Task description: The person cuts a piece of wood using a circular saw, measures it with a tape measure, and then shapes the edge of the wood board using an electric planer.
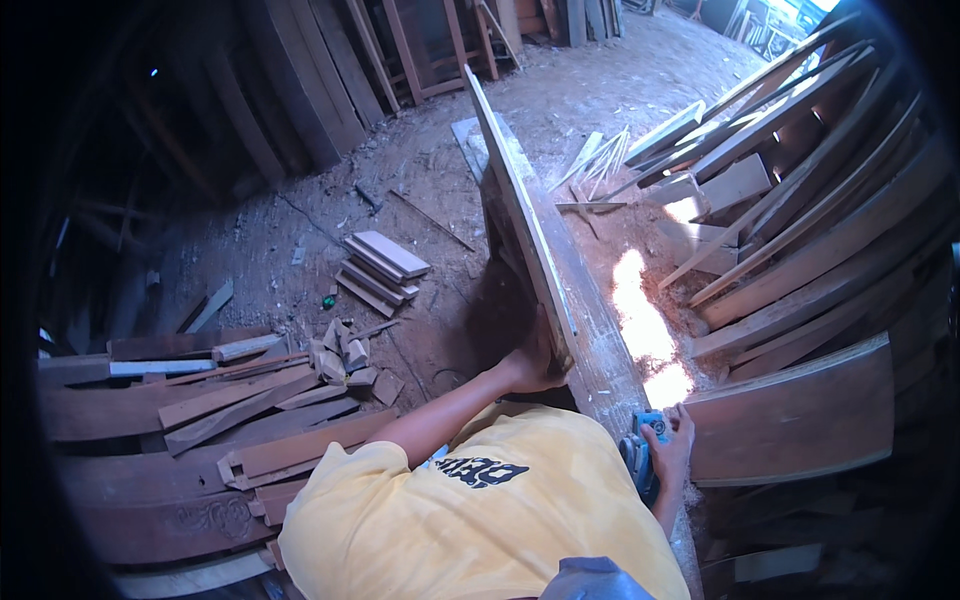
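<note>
A long board (520,190) stands on its narrow edge along a wooden bench (590,285), its pale upper edge running away from me. My left hand (538,358) is closed around the near end of this board, with some fingers hidden behind the wood. To the right, my right hand (676,440) is wrapped round a blue electric planer (642,458) at the near part of the bench. The planer is apart from the board, close to my yellow shirt. Its underside is hidden.
Stacked planks (820,410) and curved timbers lean along the right. Wood offcuts (340,360) and timber piles (200,430) lie at left. A small board stack (380,265) sits on the dusty floor. Tall panels (310,80) stand at the back. Bright sunlight falls right of the bench.
</note>
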A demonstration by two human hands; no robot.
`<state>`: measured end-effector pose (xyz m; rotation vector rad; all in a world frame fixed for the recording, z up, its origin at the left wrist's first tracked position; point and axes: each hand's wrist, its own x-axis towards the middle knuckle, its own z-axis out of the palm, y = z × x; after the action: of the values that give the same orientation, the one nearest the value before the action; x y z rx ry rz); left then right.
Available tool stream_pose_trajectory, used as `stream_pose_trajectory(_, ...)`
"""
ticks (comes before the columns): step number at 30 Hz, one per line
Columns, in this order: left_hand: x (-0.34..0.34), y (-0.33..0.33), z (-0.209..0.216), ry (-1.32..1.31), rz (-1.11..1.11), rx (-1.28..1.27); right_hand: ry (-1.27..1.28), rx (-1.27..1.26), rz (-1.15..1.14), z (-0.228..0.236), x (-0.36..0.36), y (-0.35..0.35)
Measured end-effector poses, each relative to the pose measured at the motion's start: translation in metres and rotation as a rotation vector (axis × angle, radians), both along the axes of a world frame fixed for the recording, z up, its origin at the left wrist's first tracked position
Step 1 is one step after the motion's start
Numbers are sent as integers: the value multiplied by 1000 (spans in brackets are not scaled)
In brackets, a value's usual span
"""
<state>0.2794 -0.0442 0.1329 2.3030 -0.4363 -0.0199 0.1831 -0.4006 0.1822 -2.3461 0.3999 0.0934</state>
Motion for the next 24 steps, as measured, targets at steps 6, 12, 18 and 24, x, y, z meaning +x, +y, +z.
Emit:
stream_pose_trajectory(6,31,65,23,158,-78,-119,-149,207,480,27,73,114)
stream_pose_trajectory(12,152,119,49,163,366,-658,-333,5,218,13,87,177)
stream_pose_trajectory(18,269,153,113,407,464,-1039,-434,-99,182,24,86,198)
stream_pose_trajectory(24,348,146,120,354,465,-999,-485,-156,87,20,81,205)
